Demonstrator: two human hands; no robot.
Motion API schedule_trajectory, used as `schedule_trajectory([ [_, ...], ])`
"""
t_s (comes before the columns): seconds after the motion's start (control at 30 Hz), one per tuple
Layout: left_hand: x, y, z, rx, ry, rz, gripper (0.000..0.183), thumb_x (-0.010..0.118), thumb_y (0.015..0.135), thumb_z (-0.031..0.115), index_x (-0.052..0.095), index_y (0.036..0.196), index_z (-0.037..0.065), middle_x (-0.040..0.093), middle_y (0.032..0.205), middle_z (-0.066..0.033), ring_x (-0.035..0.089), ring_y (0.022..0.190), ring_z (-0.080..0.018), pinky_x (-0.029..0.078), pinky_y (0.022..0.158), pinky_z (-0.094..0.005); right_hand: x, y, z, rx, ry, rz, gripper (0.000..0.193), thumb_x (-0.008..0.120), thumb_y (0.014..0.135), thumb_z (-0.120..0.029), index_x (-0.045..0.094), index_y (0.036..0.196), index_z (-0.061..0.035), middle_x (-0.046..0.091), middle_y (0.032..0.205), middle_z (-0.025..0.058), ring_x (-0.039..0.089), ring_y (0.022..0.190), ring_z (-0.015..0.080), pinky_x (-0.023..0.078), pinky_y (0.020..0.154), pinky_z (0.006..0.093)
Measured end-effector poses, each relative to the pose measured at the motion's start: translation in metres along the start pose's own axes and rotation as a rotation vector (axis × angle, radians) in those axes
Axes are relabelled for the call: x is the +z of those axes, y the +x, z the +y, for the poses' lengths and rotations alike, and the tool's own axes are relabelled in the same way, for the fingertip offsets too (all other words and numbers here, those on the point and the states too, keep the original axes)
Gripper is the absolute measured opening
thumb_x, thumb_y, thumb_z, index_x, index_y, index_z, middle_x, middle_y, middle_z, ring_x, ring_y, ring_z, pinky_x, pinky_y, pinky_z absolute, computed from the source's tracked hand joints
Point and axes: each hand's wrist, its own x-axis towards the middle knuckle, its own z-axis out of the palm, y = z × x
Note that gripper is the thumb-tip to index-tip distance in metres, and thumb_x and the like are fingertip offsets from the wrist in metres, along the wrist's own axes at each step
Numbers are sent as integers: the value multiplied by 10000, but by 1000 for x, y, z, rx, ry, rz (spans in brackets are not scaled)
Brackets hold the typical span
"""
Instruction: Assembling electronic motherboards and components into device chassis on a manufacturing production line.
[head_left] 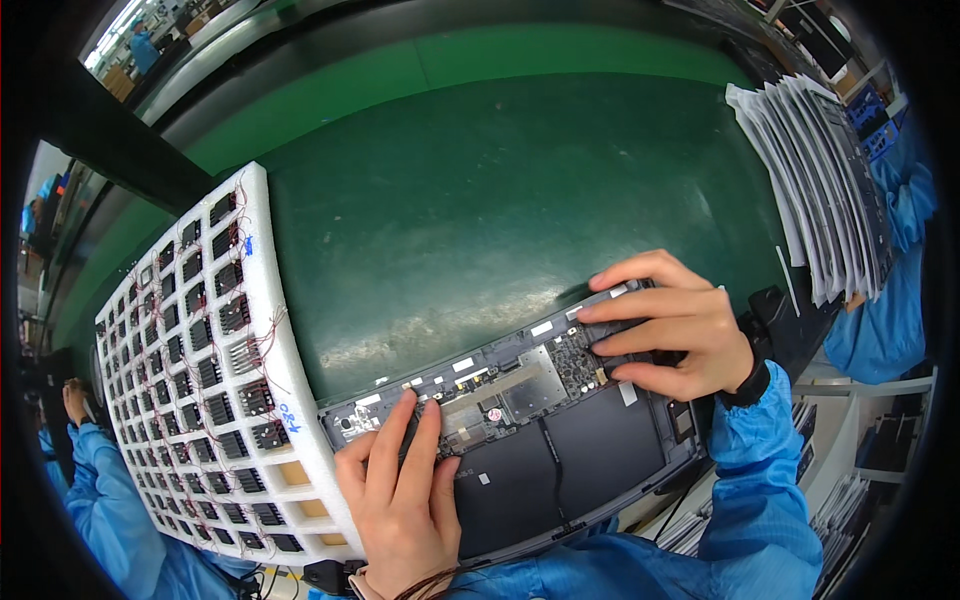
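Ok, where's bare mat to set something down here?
The green mat is bare between the foam tray, the open laptop and the stacked sheets. It is crowded near the front edge: both hands, left and right, press on the laptop's board.

An electronics assembly line: green work mat [480, 200], white foam tray [262, 330] of small parts, opened laptop base [560, 440], stacked panels [815, 180], workers in blue smocks [880, 330].

Matt dark laptop chassis [560, 470], scuffed green mat [480, 200], white foam tray [265, 260].
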Motion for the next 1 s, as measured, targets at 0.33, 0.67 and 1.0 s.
schedule_trajectory([
  [0.33,1,-1,-1,-3,1,9,520,687,728,-14,598,1238,32,544,1322,-107,478,1098,-309,380,1011,-393,-10,-5,-5,50,-32,-54,186,812,555,-118,674,666,-65,632,1201,82,449,1273,356,407,951,475],
  [0.67,1,-1,0,-4,8,12,522,685,716,-21,599,1227,33,538,1319,-111,468,1110,-313,381,1005,-396,-11,-6,-13,58,-166,-88,152,765,539,-63,654,642,-47,662,1131,130,468,1237,412,480,906,468],
  [1.0,4,-2,5,32,123,32,465,679,732,-15,669,1176,122,552,1307,-91,466,1061,-307,385,984,-389,-5,-4,-12,68,1,-178,93,705,632,-80,613,647,-71,580,1274,102,345,1348,383,314,997,547],
])
